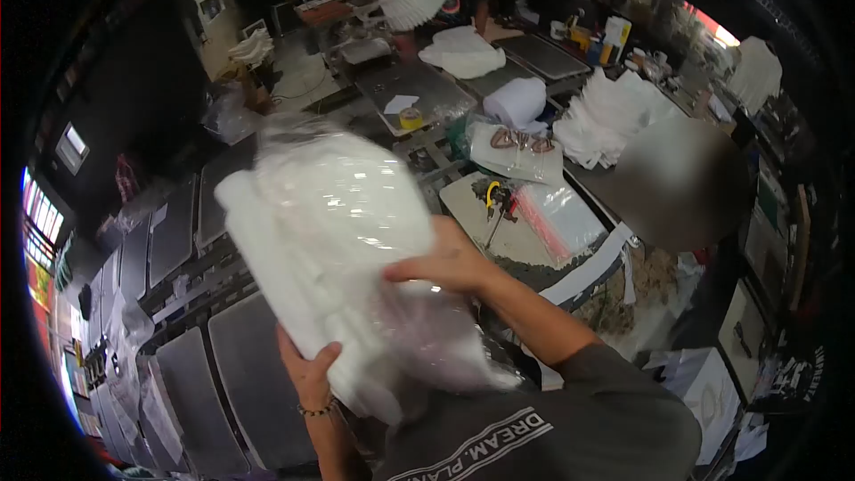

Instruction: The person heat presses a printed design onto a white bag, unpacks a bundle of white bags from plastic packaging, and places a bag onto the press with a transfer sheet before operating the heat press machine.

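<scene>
White bundle (289, 272) w/ clear plastic (361, 183): on my feed I've L fingers (289, 349) & R fingers (411, 271) both clamped on it; yellow tape roll (411, 118) beyond R.

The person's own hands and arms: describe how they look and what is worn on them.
Both hands are gloveless. The left hand has a dark, beaded-looking bracelet at its wrist; the right hand has none visible. The right arm wears a short, dark grey sleeve, part of a shirt with pale lettering reading "DREAM.PLAN".
</scene>
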{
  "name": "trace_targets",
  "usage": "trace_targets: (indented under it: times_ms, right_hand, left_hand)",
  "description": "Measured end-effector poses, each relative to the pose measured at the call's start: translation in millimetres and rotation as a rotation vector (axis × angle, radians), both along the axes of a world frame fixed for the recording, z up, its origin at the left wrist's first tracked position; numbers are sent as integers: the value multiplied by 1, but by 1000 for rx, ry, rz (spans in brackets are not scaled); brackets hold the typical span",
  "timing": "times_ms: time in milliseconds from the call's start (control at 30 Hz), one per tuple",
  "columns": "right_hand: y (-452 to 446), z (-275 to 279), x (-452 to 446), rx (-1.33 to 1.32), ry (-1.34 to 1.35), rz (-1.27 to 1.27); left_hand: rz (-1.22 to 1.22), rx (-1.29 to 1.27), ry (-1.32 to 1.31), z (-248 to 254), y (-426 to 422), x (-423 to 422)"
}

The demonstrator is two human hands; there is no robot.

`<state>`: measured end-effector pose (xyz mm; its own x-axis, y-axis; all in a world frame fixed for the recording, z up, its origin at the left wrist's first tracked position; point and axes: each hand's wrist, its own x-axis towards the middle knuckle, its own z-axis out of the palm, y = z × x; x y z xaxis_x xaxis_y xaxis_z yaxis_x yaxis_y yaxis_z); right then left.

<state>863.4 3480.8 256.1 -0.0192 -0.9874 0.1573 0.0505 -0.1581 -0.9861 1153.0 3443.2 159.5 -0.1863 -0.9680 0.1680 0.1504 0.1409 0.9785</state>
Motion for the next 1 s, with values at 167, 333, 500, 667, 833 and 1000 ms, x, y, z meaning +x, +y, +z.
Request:
trace_targets:
  times_ms: [167,333,500,667,833,1000]
  right_hand:
    - [-83,-9,20,-52,-343,239]
    - [-163,-18,11,-42,-339,335]
    - [-258,-43,-28,16,-207,242]
    - [-347,-65,-80,-33,-366,186]
    - [-412,-62,-118,134,-206,22]
    - [-481,-64,-140,74,-273,-45]
  left_hand:
    - [190,5,-24,7,-19,2]
    - [260,-44,-89,-3,-75,-9]
    - [195,38,-71,-11,-181,-49]
    - [82,81,-102,-18,-298,-96]
    - [18,122,-53,-7,-377,-137]
    - [-39,150,-128,-18,-462,-159]
